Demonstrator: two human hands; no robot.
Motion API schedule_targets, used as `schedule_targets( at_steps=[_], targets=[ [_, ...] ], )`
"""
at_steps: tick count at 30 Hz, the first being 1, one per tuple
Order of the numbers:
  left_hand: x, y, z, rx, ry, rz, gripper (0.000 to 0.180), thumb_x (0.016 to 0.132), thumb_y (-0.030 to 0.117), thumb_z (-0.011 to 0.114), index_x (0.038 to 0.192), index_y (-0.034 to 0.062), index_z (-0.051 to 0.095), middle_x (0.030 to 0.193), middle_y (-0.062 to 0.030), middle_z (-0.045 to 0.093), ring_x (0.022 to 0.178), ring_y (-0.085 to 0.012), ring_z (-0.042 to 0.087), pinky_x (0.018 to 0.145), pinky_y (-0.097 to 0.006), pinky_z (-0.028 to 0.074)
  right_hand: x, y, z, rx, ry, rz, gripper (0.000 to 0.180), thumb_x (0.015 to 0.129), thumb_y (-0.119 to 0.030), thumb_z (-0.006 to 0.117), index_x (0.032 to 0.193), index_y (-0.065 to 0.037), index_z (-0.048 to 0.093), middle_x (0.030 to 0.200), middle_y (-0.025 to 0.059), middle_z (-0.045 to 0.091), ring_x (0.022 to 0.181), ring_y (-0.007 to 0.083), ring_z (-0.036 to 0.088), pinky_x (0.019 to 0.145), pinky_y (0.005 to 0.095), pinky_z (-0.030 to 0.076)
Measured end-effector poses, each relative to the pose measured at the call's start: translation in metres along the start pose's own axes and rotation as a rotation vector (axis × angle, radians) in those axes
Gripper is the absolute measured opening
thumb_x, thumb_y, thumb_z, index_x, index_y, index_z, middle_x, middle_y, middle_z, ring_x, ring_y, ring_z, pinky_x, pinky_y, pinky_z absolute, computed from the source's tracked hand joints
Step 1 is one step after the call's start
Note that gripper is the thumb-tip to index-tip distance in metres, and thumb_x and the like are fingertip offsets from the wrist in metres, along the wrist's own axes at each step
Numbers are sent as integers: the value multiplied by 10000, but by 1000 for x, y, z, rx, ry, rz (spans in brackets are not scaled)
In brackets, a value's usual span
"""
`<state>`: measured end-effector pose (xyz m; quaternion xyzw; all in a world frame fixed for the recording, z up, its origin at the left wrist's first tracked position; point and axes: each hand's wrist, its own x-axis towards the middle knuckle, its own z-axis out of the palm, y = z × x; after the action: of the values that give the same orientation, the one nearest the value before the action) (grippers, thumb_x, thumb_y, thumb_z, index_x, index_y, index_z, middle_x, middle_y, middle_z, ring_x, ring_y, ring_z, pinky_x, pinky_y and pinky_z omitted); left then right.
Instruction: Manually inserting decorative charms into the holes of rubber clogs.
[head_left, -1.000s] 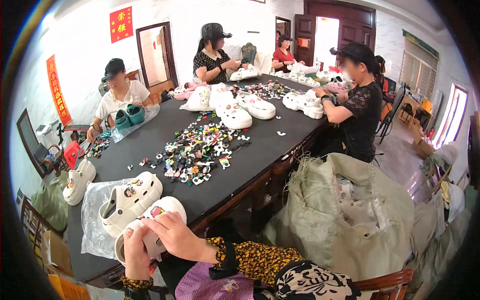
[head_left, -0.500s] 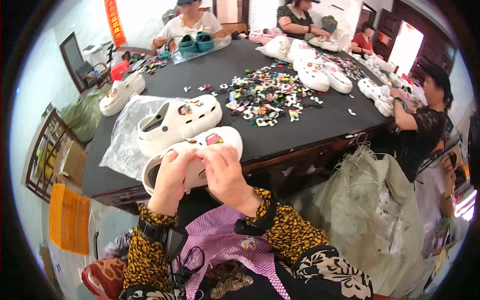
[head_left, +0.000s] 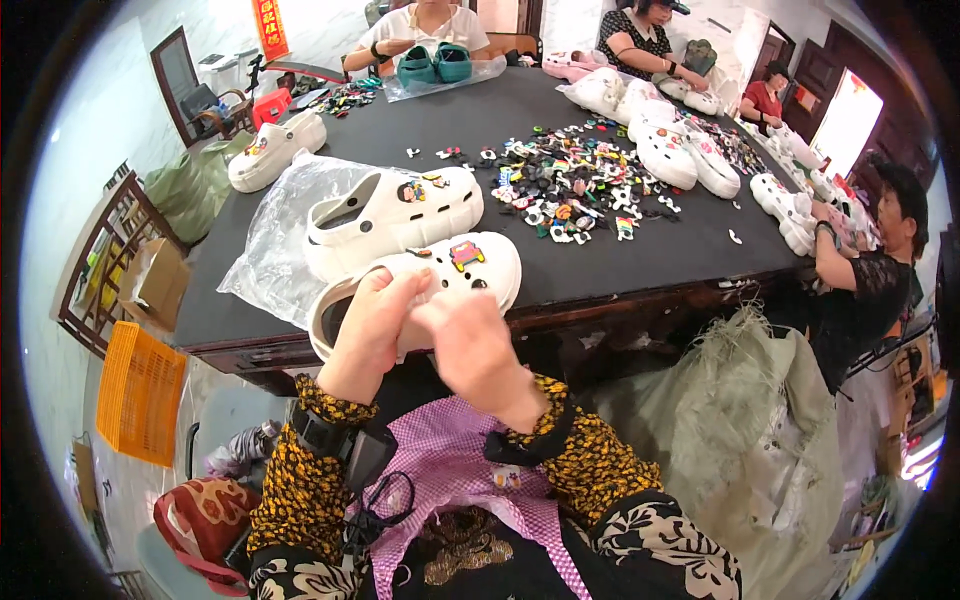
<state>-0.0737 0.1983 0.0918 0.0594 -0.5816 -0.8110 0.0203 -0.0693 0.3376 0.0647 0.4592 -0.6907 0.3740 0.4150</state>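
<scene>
My left hand [head_left: 368, 335] and right hand [head_left: 470, 340] both grip the white clog [head_left: 440, 275] at the worktop [head_left: 620, 260] edge; its long axis runs rightward from my left hand, toe beyond my right.

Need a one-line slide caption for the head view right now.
Both hands, left hand and right hand, hold a white foam clog at the dark table's edge.

A white foam clog [head_left: 450, 275] lies on its side at the near edge of the dark bench [head_left: 640, 265], toe pointing right, with small colourful charms on its top.
</scene>
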Motion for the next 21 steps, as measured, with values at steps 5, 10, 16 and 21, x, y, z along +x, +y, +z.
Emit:
schedule_targets(
  at_steps=[5, 10, 16, 21],
  targets=[
    [-5, -6, 0, 58, -16, 22, 198, 873, 159, 588, 984, 1, 630, 900, -52, 658, 766, -119, 625, 659, -264, 503, 29, 35, -32, 389, -45, 575, 175, 780, 43, 548, 944, -1, 591, 943, 146, 584, 950, 335, 554, 850, 424, 446],
    [-6, -5, 0, 47, -101, 69, 230, 894, 159, 552, 1034, -5, 631, 929, -45, 662, 790, -116, 626, 684, -266, 505, 41, 64, -40, 154, -275, 355, 150, 781, -21, 564, 920, -24, 617, 940, 119, 591, 936, 319, 544, 847, 417, 430],
    [-3, -10, -7, 35, -143, 35, 224, 885, 126, 579, 1078, 15, 611, 999, -60, 659, 867, -142, 633, 756, -288, 511, 40, 58, -32, -131, -314, 93, 226, 773, -83, 553, 985, -39, 617, 1002, 95, 595, 970, 282, 512, 855, 398, 399],
    [-5, -6, 0, 48, -129, 71, 234, 902, 152, 552, 1065, 0, 623, 952, -46, 659, 818, -118, 624, 698, -269, 509, 34, 55, -37, -179, -324, 32, 263, 777, -73, 511, 1016, -5, 596, 1038, 122, 579, 987, 282, 505, 874, 386, 395]
  ],
)
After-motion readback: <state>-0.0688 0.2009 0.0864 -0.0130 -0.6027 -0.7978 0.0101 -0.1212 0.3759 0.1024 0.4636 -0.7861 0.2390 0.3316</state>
